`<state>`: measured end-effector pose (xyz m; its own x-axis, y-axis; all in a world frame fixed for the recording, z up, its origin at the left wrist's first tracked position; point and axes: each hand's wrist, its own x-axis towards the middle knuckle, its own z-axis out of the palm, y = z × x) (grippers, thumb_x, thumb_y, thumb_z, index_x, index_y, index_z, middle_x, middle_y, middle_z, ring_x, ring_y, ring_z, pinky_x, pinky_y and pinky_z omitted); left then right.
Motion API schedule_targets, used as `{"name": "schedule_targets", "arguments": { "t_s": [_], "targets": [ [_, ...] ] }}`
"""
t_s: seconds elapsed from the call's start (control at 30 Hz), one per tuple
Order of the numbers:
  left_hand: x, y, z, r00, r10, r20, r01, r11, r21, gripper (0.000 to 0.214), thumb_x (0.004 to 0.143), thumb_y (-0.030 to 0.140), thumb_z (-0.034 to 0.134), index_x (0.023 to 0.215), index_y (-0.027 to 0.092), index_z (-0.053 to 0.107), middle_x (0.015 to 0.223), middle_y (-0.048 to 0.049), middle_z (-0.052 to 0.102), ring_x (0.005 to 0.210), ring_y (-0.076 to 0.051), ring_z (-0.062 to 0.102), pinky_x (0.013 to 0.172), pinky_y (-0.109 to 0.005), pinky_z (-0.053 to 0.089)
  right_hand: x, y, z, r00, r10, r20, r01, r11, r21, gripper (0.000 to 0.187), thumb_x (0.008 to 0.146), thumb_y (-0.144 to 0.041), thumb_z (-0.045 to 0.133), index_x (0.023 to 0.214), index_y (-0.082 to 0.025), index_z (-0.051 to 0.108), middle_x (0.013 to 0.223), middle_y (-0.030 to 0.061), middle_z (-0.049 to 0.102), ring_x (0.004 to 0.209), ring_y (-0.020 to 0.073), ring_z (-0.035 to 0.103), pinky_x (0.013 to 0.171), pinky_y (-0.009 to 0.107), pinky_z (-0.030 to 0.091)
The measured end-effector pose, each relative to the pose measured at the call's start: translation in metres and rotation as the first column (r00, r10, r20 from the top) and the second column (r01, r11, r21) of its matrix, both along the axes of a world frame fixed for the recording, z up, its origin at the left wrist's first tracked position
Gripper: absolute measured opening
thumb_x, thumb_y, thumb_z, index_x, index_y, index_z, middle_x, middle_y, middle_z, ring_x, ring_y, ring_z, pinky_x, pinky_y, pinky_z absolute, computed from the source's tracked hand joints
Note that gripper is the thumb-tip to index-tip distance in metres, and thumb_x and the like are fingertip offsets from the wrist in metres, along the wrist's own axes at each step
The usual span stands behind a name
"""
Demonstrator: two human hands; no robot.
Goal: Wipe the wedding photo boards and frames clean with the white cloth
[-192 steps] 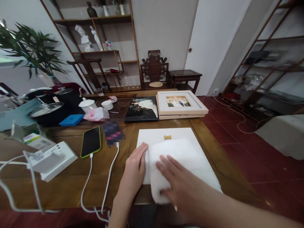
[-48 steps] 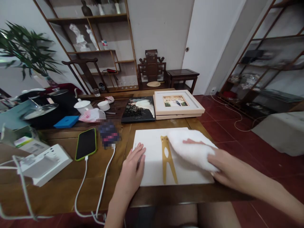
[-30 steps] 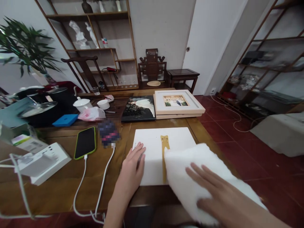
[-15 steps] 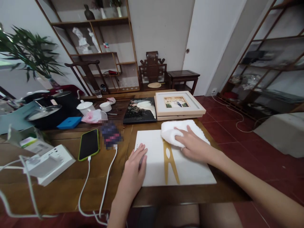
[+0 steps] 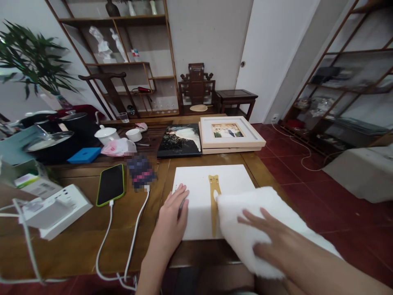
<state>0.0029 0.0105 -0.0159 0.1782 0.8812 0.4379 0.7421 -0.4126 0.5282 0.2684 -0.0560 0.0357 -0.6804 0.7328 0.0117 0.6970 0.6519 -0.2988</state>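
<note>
A white board [image 5: 201, 192] with a gold stand piece [image 5: 214, 192] lies face down on the wooden table [image 5: 76, 241]. My left hand [image 5: 172, 215] rests flat and open on the board's left edge. My right hand [image 5: 270, 241] presses flat, fingers spread, on a white cloth [image 5: 245, 213] that covers the board's near right part and hangs past the table's front edge.
Behind the board lie a dark photo print [image 5: 180, 141] and stacked pale picture frames [image 5: 229, 135]. To the left are a green-cased phone [image 5: 111, 184] on a white cable [image 5: 106, 237], a white box [image 5: 58, 209], a blue box [image 5: 83, 155], cups and pots.
My right hand has dragged the cloth from the board's far right corner back toward me, to the near right. My left hand has stayed on the board's left edge.
</note>
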Motion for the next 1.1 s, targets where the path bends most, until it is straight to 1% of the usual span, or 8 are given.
{"name": "schedule_targets", "arguments": {
  "t_s": [0.1, 0.2, 0.3, 0.43, 0.6, 0.83, 1.03, 1.1],
  "targets": [
    [0.0, 0.0, 0.001, 1.0, 0.0, 0.007, 0.0, 1.0, -0.02, 0.03, 0.088, 0.022, 0.045, 0.11, 0.016, 0.064, 0.123, -0.0139, 0.062, 0.119, -0.026, 0.054, 0.102, -0.05, 0.041, 0.004, -0.012, 0.007, 0.997, 0.066, 0.029, -0.065, 0.998, -0.021, 0.033, 0.064, -0.003, 0.048, 0.078, -0.026, 0.067, 0.132, 0.0042, 0.054, 0.128, 0.0293, 0.04, 0.107, 0.05, 0.031],
    [0.0, 0.0, 0.001, 1.0, 0.003, 0.008, -0.003, 1.0, -0.031, 0.03, 0.088, 0.022, 0.045, 0.11, 0.015, 0.064, 0.124, -0.0139, 0.061, 0.12, -0.027, 0.053, 0.103, -0.049, 0.041, 0.002, -0.002, 0.023, 0.995, 0.021, 0.099, -0.017, 0.999, -0.048, 0.048, 0.058, -0.001, 0.046, 0.095, -0.025, 0.065, 0.137, 0.0073, 0.049, 0.13, 0.0289, 0.037, 0.103, 0.046, 0.037],
    [0.0, 0.0, 0.001, 1.0, 0.004, 0.006, -0.004, 1.0, -0.023, 0.031, 0.088, 0.022, 0.045, 0.11, 0.013, 0.064, 0.124, -0.0151, 0.061, 0.12, -0.027, 0.054, 0.102, -0.049, 0.041, -0.005, 0.029, 0.028, 0.99, -0.082, 0.117, 0.086, 0.996, -0.03, 0.05, 0.058, 0.001, 0.041, 0.099, -0.02, 0.06, 0.129, 0.012, 0.054, 0.127, 0.0294, 0.041, 0.097, 0.045, 0.042],
    [0.0, 0.0, 0.0, 1.0, -0.001, 0.013, 0.001, 1.0, -0.006, 0.03, 0.088, 0.021, 0.045, 0.111, 0.016, 0.064, 0.124, -0.0136, 0.062, 0.119, -0.026, 0.054, 0.102, -0.048, 0.042, -0.023, 0.084, 0.014, 0.981, -0.188, 0.049, 0.187, 0.982, 0.028, 0.042, 0.065, 0.001, 0.035, 0.097, -0.017, 0.056, 0.101, 0.0118, 0.065, 0.108, 0.0285, 0.056, 0.093, 0.048, 0.042],
    [0.0, 0.001, -0.001, 1.0, -0.003, 0.002, 0.003, 1.0, 0.008, 0.031, 0.088, 0.021, 0.044, 0.112, 0.014, 0.064, 0.123, -0.0143, 0.062, 0.119, -0.026, 0.055, 0.102, -0.048, 0.042, -0.046, 0.118, 0.0, 0.989, -0.147, 0.014, 0.145, 0.987, 0.07, 0.053, 0.067, 0.002, 0.037, 0.115, -0.013, 0.054, 0.129, 0.0172, 0.052, 0.134, 0.0336, 0.028, 0.103, 0.058, 0.024],
    [-0.001, 0.0, -0.001, 1.0, -0.011, -0.016, 0.011, 1.0, -0.022, 0.033, 0.09, 0.022, 0.042, 0.113, 0.009, 0.062, 0.125, -0.0167, 0.06, 0.121, -0.026, 0.053, 0.103, -0.048, 0.041, -0.055, 0.056, 0.007, 0.988, -0.083, 0.133, 0.076, 0.995, 0.06, 0.042, 0.067, -0.003, 0.048, 0.104, -0.013, 0.066, 0.144, 0.0181, 0.036, 0.133, 0.0427, 0.021, 0.103, 0.066, 0.019],
    [0.0, 0.0, 0.0, 1.0, -0.003, -0.029, 0.003, 1.0, -0.026, 0.033, 0.089, 0.022, 0.042, 0.112, 0.011, 0.063, 0.125, -0.0161, 0.06, 0.12, -0.026, 0.053, 0.103, -0.049, 0.041, -0.046, 0.0, -0.021, 0.996, 0.067, 0.064, -0.072, 0.994, 0.081, 0.012, 0.07, -0.015, 0.061, 0.072, -0.021, 0.072, 0.145, 0.0113, 0.036, 0.13, 0.047, 0.027, 0.098, 0.071, 0.024],
    [0.0, 0.001, 0.0, 1.0, -0.004, -0.031, 0.003, 1.0, -0.026, 0.033, 0.089, 0.022, 0.042, 0.112, 0.012, 0.063, 0.125, -0.016, 0.06, 0.121, -0.026, 0.053, 0.102, -0.049, 0.041, -0.041, -0.005, -0.022, 0.995, 0.1, 0.026, -0.102, 0.989, 0.108, 0.014, 0.071, -0.014, 0.061, 0.064, -0.022, 0.07, 0.142, 0.0079, 0.042, 0.128, 0.0458, 0.032, 0.097, 0.07, 0.027]
  ]
}}
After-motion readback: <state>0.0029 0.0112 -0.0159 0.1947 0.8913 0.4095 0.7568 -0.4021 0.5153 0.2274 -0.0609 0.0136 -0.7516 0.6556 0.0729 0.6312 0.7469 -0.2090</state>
